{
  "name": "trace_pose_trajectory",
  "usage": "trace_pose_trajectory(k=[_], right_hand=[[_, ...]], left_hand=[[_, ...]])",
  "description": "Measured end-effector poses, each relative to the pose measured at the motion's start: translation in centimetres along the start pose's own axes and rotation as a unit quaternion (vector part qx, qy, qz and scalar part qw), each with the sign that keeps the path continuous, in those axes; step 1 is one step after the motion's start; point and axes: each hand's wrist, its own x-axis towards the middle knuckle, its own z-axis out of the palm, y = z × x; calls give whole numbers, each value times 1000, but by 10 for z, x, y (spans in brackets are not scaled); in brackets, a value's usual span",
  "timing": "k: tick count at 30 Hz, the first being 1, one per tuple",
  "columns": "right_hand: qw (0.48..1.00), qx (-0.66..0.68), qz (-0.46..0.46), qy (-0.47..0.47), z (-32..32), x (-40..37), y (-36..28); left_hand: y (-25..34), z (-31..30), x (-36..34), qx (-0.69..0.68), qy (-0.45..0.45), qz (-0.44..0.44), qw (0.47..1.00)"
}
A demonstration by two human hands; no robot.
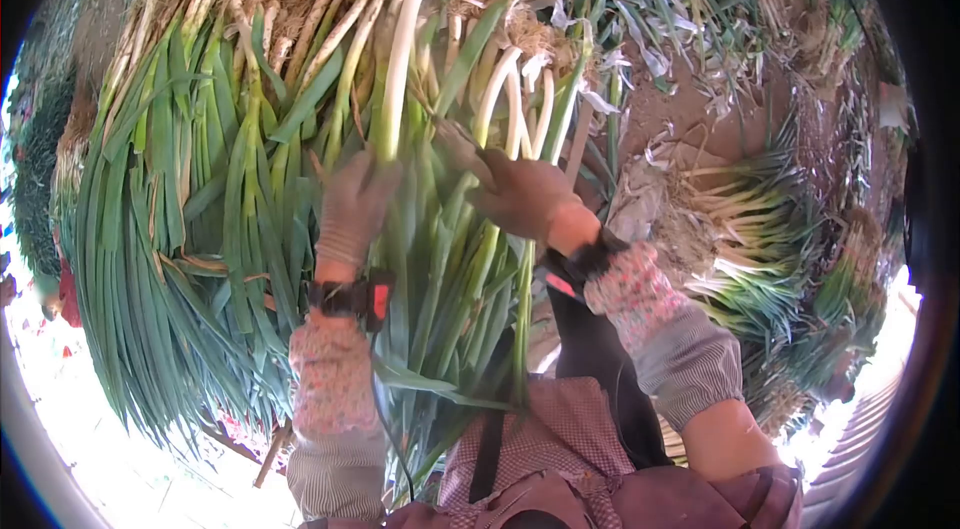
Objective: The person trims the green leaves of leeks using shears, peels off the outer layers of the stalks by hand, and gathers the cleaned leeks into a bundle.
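My left hand [358, 204], in a grey-brown glove, is closed around a thick green onion [405, 64]. Its white stalk points away from me, and the rooty top end is blurred. To the right, my gloved right hand [522, 194] reaches toward that stalk, thumb and fingers apart, over the green leaves. Its fingertips are slightly smeared, and I see nothing held in it. Beneath and left of both hands lies a large pile of green onions [200, 169], roots at the far side and long leaves toward me. Several bent white stalks [515, 104] lie just beyond my right hand.
A smaller bundle of green onions [745, 229] lies on the brown ground [690, 119] at the right. Loose leaves and peeled skins [650, 19] litter the far right. A dark cord [395, 419] hangs from the left wrist device [352, 299]. My checked clothing [540, 429] is close below.
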Motion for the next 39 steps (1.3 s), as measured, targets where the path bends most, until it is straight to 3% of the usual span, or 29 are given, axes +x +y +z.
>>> trace_pose_trajectory(k=[2, 5, 6, 8, 11, 15, 17, 19, 21, 22, 24, 26, 29, 32, 37, 39], right_hand=[[998, 30, -34, 33, 2, -31, 18], [989, 9, -75, 129, 10, -55, 68], [986, -9, -81, 147, 9, -62, 79], [988, 41, -4, 147, 5, -61, 85], [987, 54, 76, 131, 14, -42, 109], [990, 9, 97, 98, -3, -11, 112], [993, -9, 40, 111, 17, 16, 139], [988, 59, 99, 100, -8, 15, 120], [998, -15, 9, 58, 3, 17, 127], [999, 7, 23, 49, -7, -2, 106], [999, 12, 30, 36, -4, -22, 94], [999, 24, 21, 32, 7, -33, 91], [999, 37, 3, 5, 14, -41, 88], [999, 18, -30, 19, 11, -44, 80], [999, 28, -27, -36, 14, -54, 67], [998, 45, -36, -5, 15, -61, 62]], left_hand=[[54, 3, -14, 12, 11, -24, 1000], [50, 60, -13, 167, 29, 6, 986], [45, 80, -13, 190, 13, -30, 981], [33, 123, -12, 232, -23, -98, 968], [24, 163, -23, 250, 24, -98, 963], [24, 175, -23, 327, -15, -124, 937], [17, 186, -31, 322, 15, -89, 942], [25, 183, -30, 346, 23, -51, 937], [38, 174, -32, 403, -1, -18, 915], [44, 162, -26, 440, -1, 1, 898], [40, 136, -7, 461, 131, 56, 876], [44, 116, 25, 487, 161, -59, 856], [32, 102, 57, 504, 137, -107, 846], [48, 94, 78, 442, 76, -216, 867], [46, 93, 75, 374, 93, -213, 898], [44, 96, 66, 350, 88, -201, 911]])
